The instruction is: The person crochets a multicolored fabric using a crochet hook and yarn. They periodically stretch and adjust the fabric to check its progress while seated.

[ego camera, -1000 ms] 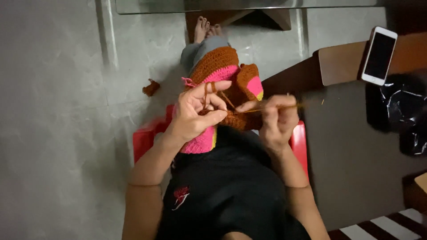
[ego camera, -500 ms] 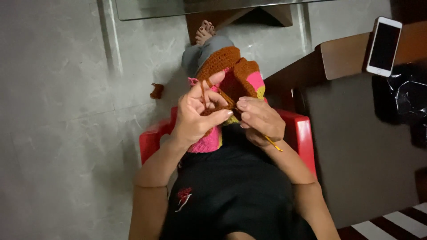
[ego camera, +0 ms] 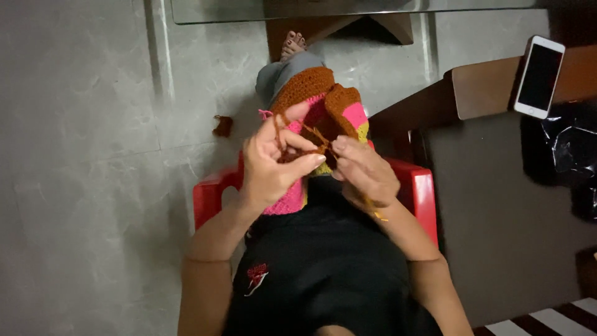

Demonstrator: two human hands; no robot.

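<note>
Crochet work (ego camera: 311, 106) in brown, pink and yellow lies over the person's lap and raised knee, above the front edge of the red chair (ego camera: 416, 186). Brown yarn (ego camera: 314, 134) runs from it between both hands. Left hand (ego camera: 270, 165) is raised with the wrist bent, its grip pinching the yarn and fabric between thumb and fingers. Right hand (ego camera: 364, 171) curls downward, its grip clenched around a yellow-tipped crochet hook (ego camera: 376, 211). White phone (ego camera: 540, 76) rests on a brown table edge at right.
</note>
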